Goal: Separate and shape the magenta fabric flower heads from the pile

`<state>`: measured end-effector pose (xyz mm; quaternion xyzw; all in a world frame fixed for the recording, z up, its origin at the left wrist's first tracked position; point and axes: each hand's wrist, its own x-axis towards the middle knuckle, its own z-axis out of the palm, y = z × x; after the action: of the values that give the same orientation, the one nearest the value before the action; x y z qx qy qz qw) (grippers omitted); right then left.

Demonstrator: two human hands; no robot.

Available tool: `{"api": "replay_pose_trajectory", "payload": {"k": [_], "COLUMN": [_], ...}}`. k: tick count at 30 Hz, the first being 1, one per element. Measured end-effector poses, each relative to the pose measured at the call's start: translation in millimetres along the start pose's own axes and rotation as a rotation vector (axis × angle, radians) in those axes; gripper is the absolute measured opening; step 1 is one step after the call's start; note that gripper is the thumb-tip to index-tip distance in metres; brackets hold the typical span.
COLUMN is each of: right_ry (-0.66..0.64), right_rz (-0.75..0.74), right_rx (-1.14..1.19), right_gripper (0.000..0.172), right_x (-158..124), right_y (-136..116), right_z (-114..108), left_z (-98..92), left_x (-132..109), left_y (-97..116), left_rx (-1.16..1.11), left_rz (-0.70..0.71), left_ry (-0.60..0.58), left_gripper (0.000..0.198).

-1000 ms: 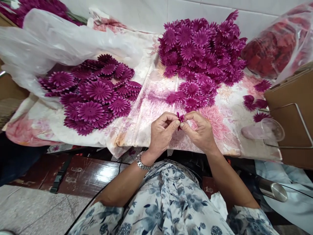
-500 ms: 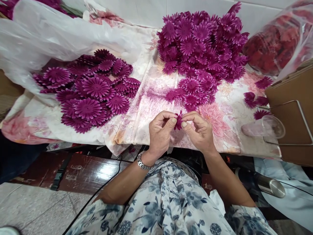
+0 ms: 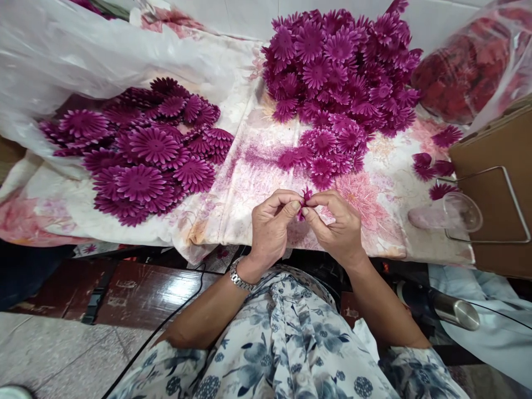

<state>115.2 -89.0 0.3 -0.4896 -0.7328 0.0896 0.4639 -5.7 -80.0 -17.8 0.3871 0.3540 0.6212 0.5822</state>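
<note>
My left hand (image 3: 272,227) and my right hand (image 3: 338,224) meet at the table's near edge, both pinching one small magenta fabric flower piece (image 3: 305,198) between thumbs and forefingers. Most of that piece is hidden by my fingertips. A steel watch (image 3: 240,276) is on my left wrist. Just beyond my hands lies a big heap of small magenta flowers (image 3: 336,83). To the left lies a spread of larger, flat magenta flower layers (image 3: 145,147).
A stained floral cloth (image 3: 249,183) covers the table. A white plastic bag (image 3: 83,50) lies at the back left, a bag of red petals (image 3: 469,66) at the back right. A clear plastic cup (image 3: 453,213) and a brown board with a wire frame (image 3: 494,183) sit at the right.
My hands have stayed together on the small flower piece, turning it slightly between the fingertips. The view has shifted a little, so everything sits lower-left than before.
</note>
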Motion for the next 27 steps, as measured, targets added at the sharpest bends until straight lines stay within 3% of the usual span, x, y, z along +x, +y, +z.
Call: {"api": "replay_pose_trajectory", "payload": {"k": [8,17,27], "right_ry": [0.042,-0.016,-0.043], "right_rz": [-0.054,-0.022,-0.035], "right_rx": [-0.077,-0.053,-0.007], "right_gripper": [0.007,0.009,0.009], "right_x": [-2.9,-3.3,-5.0], "right_y": [2.1,0.8,1.2], "right_z": [2.3,0.8,0.4], "left_z": [1.6,2.8,-5.2], "left_x": [-3.6,-4.5,-3.5], "left_y": [-5.1,-8.3,-6.5], "left_rx": [0.056,0.128,0.315], "left_rz": [0.081,0.035,0.194], "left_ry": [0.031,0.043,-0.101], "left_gripper": [0.007,0.012,0.010]}}
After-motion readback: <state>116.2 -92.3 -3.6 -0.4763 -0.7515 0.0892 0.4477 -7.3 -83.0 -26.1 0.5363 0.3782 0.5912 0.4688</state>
